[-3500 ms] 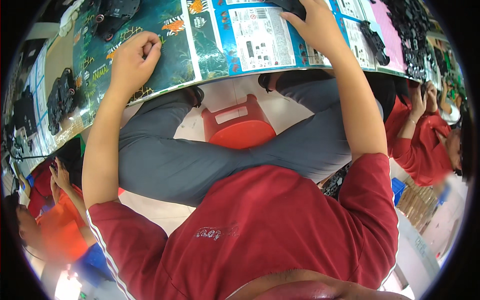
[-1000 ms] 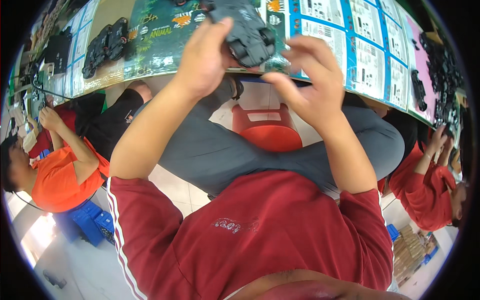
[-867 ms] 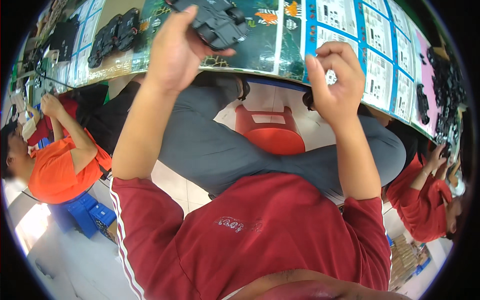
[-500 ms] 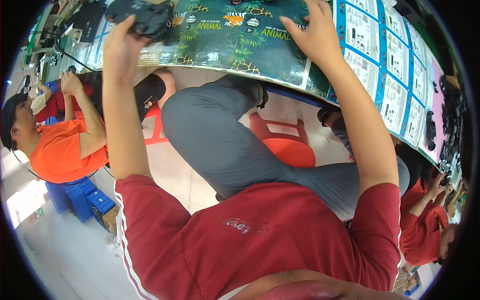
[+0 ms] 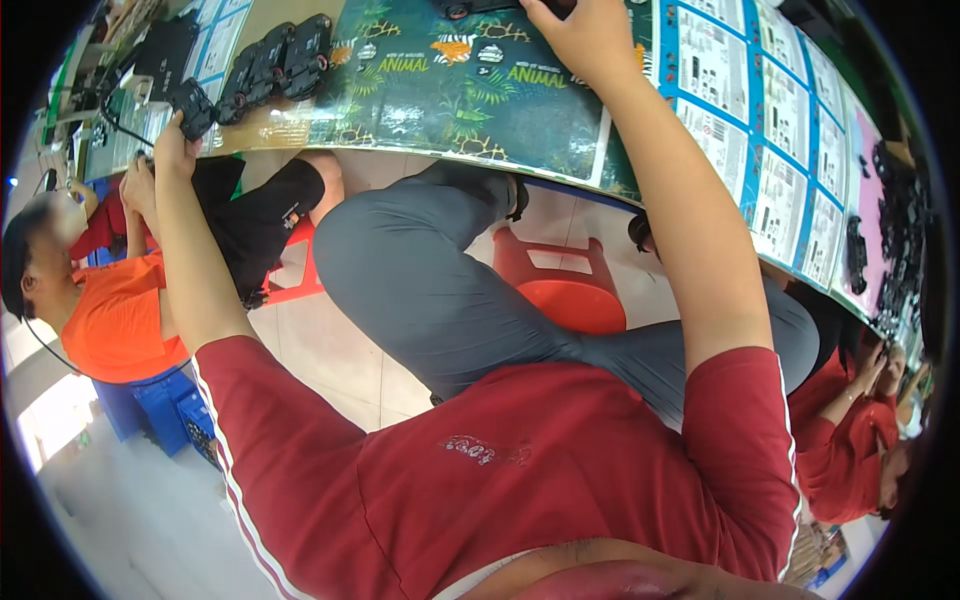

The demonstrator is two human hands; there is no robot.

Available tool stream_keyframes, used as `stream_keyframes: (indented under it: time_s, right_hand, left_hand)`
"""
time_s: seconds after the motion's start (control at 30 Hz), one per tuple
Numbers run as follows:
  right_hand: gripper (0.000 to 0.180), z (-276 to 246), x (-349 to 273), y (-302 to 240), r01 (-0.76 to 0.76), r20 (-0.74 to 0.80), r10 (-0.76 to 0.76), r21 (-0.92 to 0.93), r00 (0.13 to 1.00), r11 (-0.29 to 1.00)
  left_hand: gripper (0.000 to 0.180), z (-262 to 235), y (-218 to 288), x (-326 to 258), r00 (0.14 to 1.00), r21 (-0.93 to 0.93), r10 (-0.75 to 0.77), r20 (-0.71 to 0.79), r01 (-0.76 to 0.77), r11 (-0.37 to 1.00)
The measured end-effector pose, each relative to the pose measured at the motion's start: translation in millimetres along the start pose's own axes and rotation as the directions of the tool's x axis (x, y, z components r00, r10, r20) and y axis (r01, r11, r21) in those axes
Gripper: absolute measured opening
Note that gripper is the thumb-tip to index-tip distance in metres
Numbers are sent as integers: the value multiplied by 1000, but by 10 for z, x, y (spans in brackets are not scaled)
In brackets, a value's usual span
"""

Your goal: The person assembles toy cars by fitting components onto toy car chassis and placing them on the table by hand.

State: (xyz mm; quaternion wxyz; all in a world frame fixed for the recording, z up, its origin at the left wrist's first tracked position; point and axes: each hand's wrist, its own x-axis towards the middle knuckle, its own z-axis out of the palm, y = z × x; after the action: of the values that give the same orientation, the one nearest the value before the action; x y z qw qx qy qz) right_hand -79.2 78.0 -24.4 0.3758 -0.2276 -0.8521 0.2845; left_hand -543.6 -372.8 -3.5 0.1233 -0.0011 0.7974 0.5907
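Left hand: the left hand is stretched far out to the left end of the desk, its grip closed around a small black toy car.
Toy car in hand: a dark, boxy plastic body is seen, with what look like wheels at its sides; finer detail is too small to tell. It is held just above the desk's near edge, close to the left corner.
Why held so: the car is judged to be pinched from below and behind so that it can be set beside the others.
Row of cars: two or three similar black toy cars are lined up side by side on the desk, just to the right of the held one.
Right hand: the right hand is laid on the far middle of the desk; whether its grip is open or closed cannot be told, since the fingers are cut off at the upper rim.
Desk cover: printed sheets are spread over the desk, a green jungle-patterned sheet in the middle and blue-and-white cards toward the right end.
Below the desk: a red plastic stool is seen on the floor.
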Motion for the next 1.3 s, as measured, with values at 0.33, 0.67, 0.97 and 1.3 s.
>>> stream_keyframes:
  time_s: [0.33,0.67,0.97,1.3]
  right_hand:
    - [58,-176,-292,386,-190,-115,255,402,960,896]
    - [54,-1461,-1217,638,-192,93,202,-106,975,976]
    - [51,-2107,-1345,836,19,211,79,-427,974,904]
    - [66,-2143,-1265,766,-467,-275,377,-543,884,698]
  left_hand:
    - [32,642,-247,51,997,165,-51,53,41,986]
    - [43,1064,95,-358,615,740,771,166,-594,315]
    - [35,3117,616,-3051,86,25,721,687,-995,95]
    - [49,4515,176,-3626,-171,-119,625,762,-985,-125]
